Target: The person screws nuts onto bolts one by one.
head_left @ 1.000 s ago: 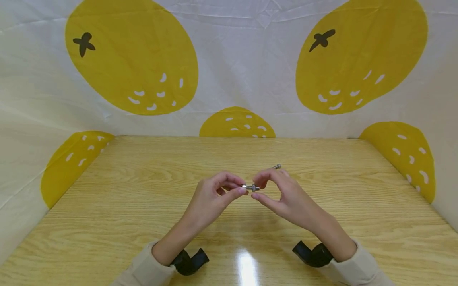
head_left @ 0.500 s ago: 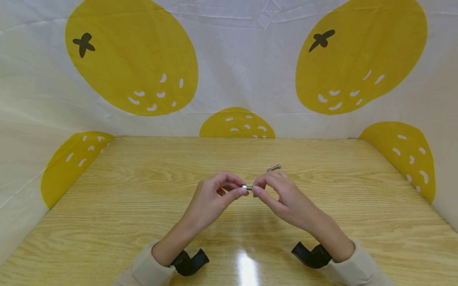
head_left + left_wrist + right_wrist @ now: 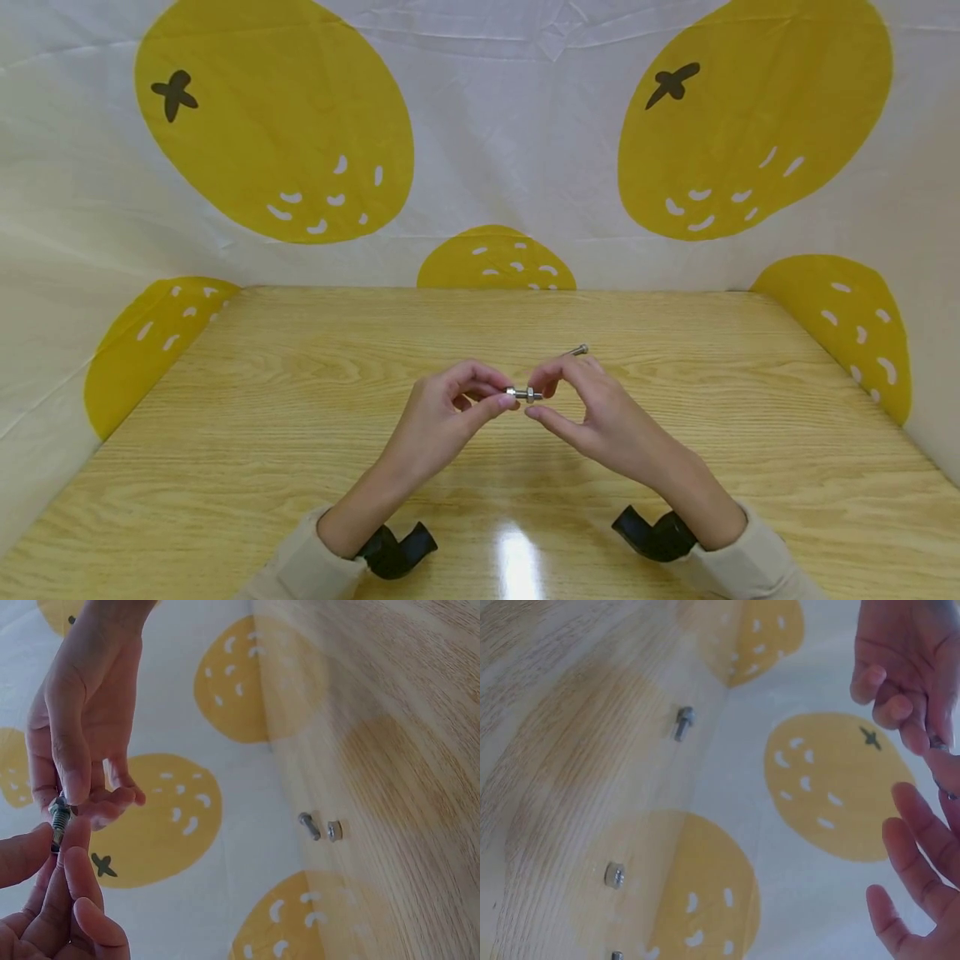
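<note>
My left hand (image 3: 450,408) pinches a small silver bolt (image 3: 520,393) at its head between thumb and fingers, the shank pointing right. A hex nut (image 3: 530,395) sits on the bolt's thread, with the threaded tip showing beyond it. Around this end, my right hand (image 3: 600,417) has its thumb and index finger spread apart, the thumb just below the nut and the index fingertip close by it. In the left wrist view the thread (image 3: 60,820) shows between the two hands.
On the wooden table (image 3: 300,433), another bolt (image 3: 581,349) lies behind my right hand, partly hidden. A loose nut (image 3: 614,875) rests on the table in the right wrist view, with a small metal piece (image 3: 617,955) cut off below. A patterned white cloth (image 3: 517,150) stands behind.
Half a second ago my right thumb and index finger pinched the nut and hid it; now they have parted and the nut shows. My left hand holds the bolt in the same place.
</note>
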The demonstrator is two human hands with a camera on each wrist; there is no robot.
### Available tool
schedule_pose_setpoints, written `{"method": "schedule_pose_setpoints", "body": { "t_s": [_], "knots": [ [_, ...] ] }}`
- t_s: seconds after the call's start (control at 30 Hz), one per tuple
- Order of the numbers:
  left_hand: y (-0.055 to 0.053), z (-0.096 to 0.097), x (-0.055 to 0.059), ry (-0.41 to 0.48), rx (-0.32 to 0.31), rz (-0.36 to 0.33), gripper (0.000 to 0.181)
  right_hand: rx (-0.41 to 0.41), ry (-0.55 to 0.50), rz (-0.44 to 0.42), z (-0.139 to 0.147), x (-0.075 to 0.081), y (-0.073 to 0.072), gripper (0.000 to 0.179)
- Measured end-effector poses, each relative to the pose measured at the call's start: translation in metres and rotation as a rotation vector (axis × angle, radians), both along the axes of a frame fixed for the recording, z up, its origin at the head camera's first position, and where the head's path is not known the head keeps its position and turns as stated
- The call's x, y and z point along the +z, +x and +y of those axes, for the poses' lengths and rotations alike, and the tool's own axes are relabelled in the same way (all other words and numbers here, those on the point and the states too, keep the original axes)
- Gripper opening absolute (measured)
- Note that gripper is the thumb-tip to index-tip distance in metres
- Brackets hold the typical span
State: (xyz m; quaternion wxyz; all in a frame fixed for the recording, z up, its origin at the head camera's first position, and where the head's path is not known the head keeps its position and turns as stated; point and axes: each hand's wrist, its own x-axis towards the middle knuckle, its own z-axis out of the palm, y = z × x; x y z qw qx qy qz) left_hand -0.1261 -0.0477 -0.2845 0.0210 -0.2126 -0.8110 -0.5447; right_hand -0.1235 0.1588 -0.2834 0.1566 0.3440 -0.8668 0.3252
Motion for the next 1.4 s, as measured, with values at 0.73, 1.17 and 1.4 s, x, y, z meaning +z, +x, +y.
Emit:
{"method": "schedule_pose_setpoints", "body": {
  "t_s": [0.73,1.17,1.4],
  "knots": [
    [0.0012,0.0005,0.0011,0.007,-0.018,0.008,0.016,-0.016,0.002,-0.050,0.0005,-0.0013,-0.0024,0.012],
    [0.0012,0.0002,0.0010,0.001,-0.006,0.008,0.016,0.064,-0.039,0.119,-0.0001,-0.0030,-0.0054,0.026],
    [0.0010,0.0001,0.0015,0.004,-0.007,0.014,0.016,0.072,-0.046,0.122,0.0006,-0.0042,-0.0073,0.017]
  ]
}}
